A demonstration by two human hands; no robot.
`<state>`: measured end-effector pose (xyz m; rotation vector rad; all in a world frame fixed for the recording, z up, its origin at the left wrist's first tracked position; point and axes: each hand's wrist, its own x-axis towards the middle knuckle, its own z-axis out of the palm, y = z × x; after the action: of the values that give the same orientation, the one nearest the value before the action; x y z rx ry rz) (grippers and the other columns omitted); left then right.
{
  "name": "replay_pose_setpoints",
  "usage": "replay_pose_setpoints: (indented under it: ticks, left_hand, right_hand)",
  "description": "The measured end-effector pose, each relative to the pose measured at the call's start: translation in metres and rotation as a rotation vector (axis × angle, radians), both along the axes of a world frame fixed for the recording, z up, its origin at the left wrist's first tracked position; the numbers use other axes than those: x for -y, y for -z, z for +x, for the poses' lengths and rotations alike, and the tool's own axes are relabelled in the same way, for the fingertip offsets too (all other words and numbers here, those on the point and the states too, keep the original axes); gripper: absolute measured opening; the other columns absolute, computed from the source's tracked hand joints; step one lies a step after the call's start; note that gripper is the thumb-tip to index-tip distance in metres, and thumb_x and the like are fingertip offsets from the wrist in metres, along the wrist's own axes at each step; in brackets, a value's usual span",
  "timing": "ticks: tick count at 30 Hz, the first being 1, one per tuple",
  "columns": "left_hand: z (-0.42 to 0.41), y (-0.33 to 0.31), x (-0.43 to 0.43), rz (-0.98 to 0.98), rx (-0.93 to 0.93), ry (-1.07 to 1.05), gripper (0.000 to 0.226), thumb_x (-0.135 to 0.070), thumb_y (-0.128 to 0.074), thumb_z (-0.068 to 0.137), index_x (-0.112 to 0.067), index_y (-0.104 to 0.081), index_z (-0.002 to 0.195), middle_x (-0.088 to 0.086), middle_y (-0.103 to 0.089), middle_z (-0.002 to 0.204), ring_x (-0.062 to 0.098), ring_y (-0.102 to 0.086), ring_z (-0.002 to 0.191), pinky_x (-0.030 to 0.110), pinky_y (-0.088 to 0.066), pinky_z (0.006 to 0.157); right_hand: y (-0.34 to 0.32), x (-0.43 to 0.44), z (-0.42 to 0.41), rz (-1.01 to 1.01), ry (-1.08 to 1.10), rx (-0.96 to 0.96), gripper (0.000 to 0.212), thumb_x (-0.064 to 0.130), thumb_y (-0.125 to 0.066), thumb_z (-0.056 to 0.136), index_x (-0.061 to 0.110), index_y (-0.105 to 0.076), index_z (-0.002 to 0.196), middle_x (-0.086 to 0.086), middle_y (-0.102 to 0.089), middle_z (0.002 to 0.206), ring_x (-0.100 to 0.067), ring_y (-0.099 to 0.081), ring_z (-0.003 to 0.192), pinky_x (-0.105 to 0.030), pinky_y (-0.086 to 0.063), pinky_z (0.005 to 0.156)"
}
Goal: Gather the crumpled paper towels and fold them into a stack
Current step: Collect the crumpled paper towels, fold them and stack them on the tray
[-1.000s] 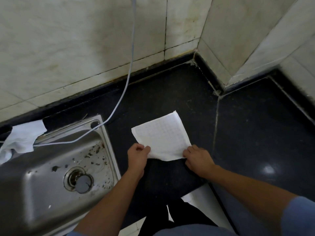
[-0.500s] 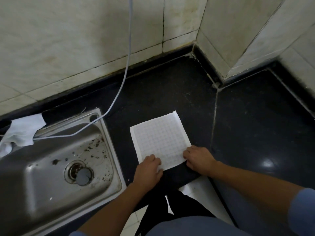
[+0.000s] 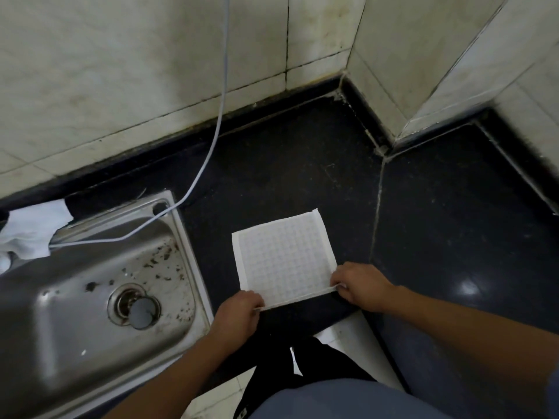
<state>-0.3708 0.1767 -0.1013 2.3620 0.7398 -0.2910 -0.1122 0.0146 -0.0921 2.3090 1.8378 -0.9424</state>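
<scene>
A checked paper towel (image 3: 284, 258) lies spread flat on the dark bench (image 3: 453, 222), just beyond both hands. The left hand (image 3: 239, 313) has its fingers curled onto the towel's near left corner, and the right hand (image 3: 360, 285) pinches the near right corner, so the near edge runs straight between them. Left of the left hand sits a steel sink (image 3: 45, 343). Past the sink's far left corner lies a crumpled towel (image 3: 30, 231), well apart from the hands. A pale cable (image 3: 222, 101) hangs down into the sink.
</scene>
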Motion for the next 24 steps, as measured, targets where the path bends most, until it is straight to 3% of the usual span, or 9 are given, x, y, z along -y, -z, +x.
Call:
replay_pose_setpoints:
  ticks: [5, 9, 12, 17, 20, 24]
  left_hand:
    - [0.028, -0.022, -0.059, -0.096, 0.115, -0.362, 0.017, -0.012, -0.068, 0.085, -0.011, -0.074, 0.101, -0.001, -0.070, 0.088, 0.008, -0.060, 0.074, 0.019, -0.041, 0.073]
    - [0.061, -0.010, -0.103, -0.097, 0.108, -0.523, 0.012, -0.007, -0.069, 0.082, -0.007, -0.075, 0.093, 0.009, -0.073, 0.086, 0.019, -0.066, 0.077, 0.027, -0.050, 0.075]
    - [0.073, 0.004, -0.117, -0.108, 0.019, -0.579, 0.006, -0.010, -0.070, 0.081, -0.009, -0.074, 0.085, 0.010, -0.070, 0.077, 0.026, -0.068, 0.075, 0.035, -0.056, 0.076]
    - [0.084, 0.016, -0.122, -0.097, -0.058, -0.609, 0.012, -0.012, -0.070, 0.081, -0.018, -0.064, 0.072, 0.003, -0.064, 0.066, 0.022, -0.065, 0.070, 0.033, -0.055, 0.073]
    - [0.087, 0.018, -0.122, -0.056, -0.111, -0.597, 0.013, -0.016, -0.070, 0.082, -0.019, -0.058, 0.077, 0.003, -0.062, 0.075, 0.023, -0.063, 0.077, 0.030, -0.049, 0.069]
    - [0.084, 0.011, -0.117, 0.041, -0.077, -0.587, 0.018, -0.021, -0.066, 0.085, -0.015, -0.057, 0.100, 0.005, -0.061, 0.092, 0.022, -0.060, 0.083, 0.032, -0.047, 0.069]
  right_hand:
    - [-0.014, -0.049, 0.041, 0.154, 0.431, -0.164, 0.015, 0.030, -0.066, 0.086, 0.025, -0.071, 0.099, 0.008, -0.068, 0.093, -0.010, -0.062, 0.086, -0.025, -0.044, 0.073]
    - [-0.005, -0.098, 0.059, 0.211, 0.691, -0.202, 0.015, 0.026, -0.075, 0.079, 0.020, -0.071, 0.092, 0.005, -0.066, 0.082, -0.013, -0.061, 0.080, -0.025, -0.045, 0.072]
    - [0.006, -0.119, 0.063, 0.158, 0.711, -0.168, 0.012, 0.027, -0.072, 0.081, 0.020, -0.070, 0.090, 0.006, -0.064, 0.079, -0.014, -0.061, 0.079, -0.025, -0.044, 0.070]
    - [0.019, -0.127, 0.066, 0.099, 0.687, -0.061, 0.012, 0.031, -0.067, 0.084, 0.022, -0.067, 0.091, 0.001, -0.068, 0.086, -0.022, -0.064, 0.086, -0.031, -0.048, 0.072]
    - [0.020, -0.126, 0.064, 0.051, 0.640, 0.024, 0.016, 0.036, -0.062, 0.087, 0.023, -0.064, 0.096, -0.003, -0.068, 0.095, -0.024, -0.063, 0.090, -0.032, -0.046, 0.071]
    - [0.013, -0.123, 0.059, 0.045, 0.561, 0.089, 0.024, 0.035, -0.060, 0.089, 0.022, -0.059, 0.109, -0.004, -0.062, 0.107, -0.025, -0.059, 0.099, -0.032, -0.044, 0.074]
